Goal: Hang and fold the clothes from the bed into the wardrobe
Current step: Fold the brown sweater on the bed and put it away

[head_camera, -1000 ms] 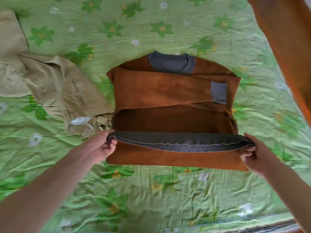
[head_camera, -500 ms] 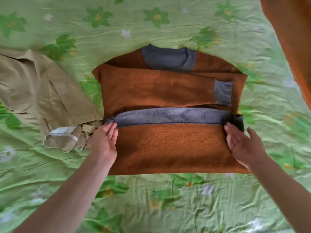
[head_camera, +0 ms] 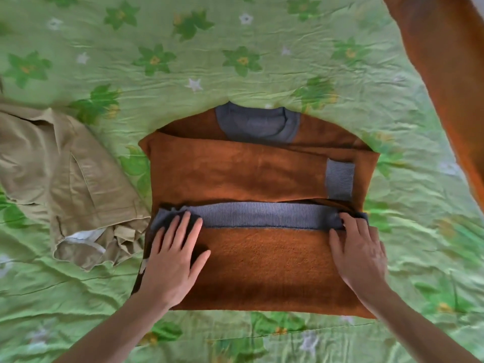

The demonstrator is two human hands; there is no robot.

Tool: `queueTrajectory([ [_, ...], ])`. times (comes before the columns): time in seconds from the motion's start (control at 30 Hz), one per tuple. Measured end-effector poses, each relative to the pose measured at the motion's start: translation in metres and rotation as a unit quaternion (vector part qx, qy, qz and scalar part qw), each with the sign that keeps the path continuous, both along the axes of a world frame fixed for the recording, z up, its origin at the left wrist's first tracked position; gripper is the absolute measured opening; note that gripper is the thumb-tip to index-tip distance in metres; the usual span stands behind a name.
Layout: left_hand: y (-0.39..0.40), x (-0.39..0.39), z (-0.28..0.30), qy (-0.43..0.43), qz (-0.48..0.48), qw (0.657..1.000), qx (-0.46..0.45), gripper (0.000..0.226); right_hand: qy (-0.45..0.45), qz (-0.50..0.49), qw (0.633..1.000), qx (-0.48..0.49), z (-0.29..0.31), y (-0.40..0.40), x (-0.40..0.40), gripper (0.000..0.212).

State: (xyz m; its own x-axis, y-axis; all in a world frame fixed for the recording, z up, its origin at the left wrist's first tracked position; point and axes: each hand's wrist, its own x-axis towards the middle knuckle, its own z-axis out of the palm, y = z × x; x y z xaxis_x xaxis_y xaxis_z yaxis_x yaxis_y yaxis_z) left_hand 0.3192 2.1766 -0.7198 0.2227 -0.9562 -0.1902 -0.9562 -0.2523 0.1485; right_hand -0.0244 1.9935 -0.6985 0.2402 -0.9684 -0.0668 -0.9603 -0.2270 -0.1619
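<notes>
Sweater (head_camera: 262,258) folded on bed (head_camera: 209,61), flat hands (head_camera: 172,260) (head_camera: 358,252) pressing it; left corner hidden.

one brown sweater (head_camera: 262,258), one khaki garment (head_camera: 65,179), two hands (head_camera: 172,258).

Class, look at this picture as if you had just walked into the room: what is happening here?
A person is folding a brown sweater on a bed with a green flowered sheet. The sleeves lie folded across the front, and the bottom part is turned up so the grey hem runs across the middle. The left hand and the right hand lie flat on the folded part, pressing it down. Beige trousers lie crumpled to the left, not yet folded.
</notes>
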Motion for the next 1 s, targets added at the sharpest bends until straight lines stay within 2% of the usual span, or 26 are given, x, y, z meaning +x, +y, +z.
queueTrajectory([
  [0.1,-0.022,0.016,0.013,-0.042,-0.024,0.998,-0.049,0.058,-0.001,0.048,0.999,0.022,0.019,-0.034,0.000,0.014],
  [0.17,-0.048,0.031,0.024,-0.070,-0.018,0.993,-0.098,0.047,-0.054,0.084,0.994,0.043,0.032,-0.061,0.002,0.010],
  [0.23,-0.081,0.049,0.032,-0.089,-0.003,0.986,-0.141,0.039,-0.105,0.129,0.986,0.001,0.041,-0.092,0.007,0.007],
  [0.27,-0.099,0.059,0.035,-0.096,0.004,0.984,-0.151,0.037,-0.115,0.144,0.983,-0.012,0.040,-0.109,0.011,0.010],
  [0.37,-0.158,0.092,0.036,-0.102,0.033,0.986,-0.129,0.040,-0.099,0.148,0.984,0.002,0.031,-0.163,0.036,0.039],
  [0.5,-0.232,0.118,0.030,-0.028,0.098,0.995,-0.024,0.057,-0.055,0.158,0.983,0.074,0.023,-0.220,0.081,0.061],
  [0.6,-0.268,0.115,0.027,0.047,0.097,0.994,-0.003,0.067,-0.003,0.140,0.982,0.126,0.016,-0.249,0.106,0.069],
  [0.67,-0.279,0.111,0.027,0.099,0.098,0.990,-0.013,0.071,-0.024,0.126,0.981,0.142,0.018,-0.257,0.116,0.056],
  [0.73,-0.282,0.113,0.030,0.137,0.109,0.984,-0.044,0.059,-0.097,0.138,0.975,0.146,0.021,-0.258,0.117,0.030],
  [0.77,-0.282,0.115,0.033,0.135,0.099,0.984,-0.061,0.048,-0.124,0.157,0.971,0.131,0.022,-0.258,0.113,0.021],
  [0.83,-0.272,0.120,0.042,0.082,0.022,0.992,-0.097,0.031,-0.141,0.208,0.966,0.055,0.025,-0.254,0.101,0.014],
  [0.93,-0.240,0.124,0.058,-0.037,-0.169,0.977,-0.123,0.038,-0.156,0.301,0.936,-0.091,0.027,-0.240,0.070,0.020],
  [1.0,-0.214,0.124,0.056,-0.085,-0.202,0.970,-0.107,0.044,-0.131,0.346,0.916,-0.157,0.022,-0.227,0.046,0.027],
])
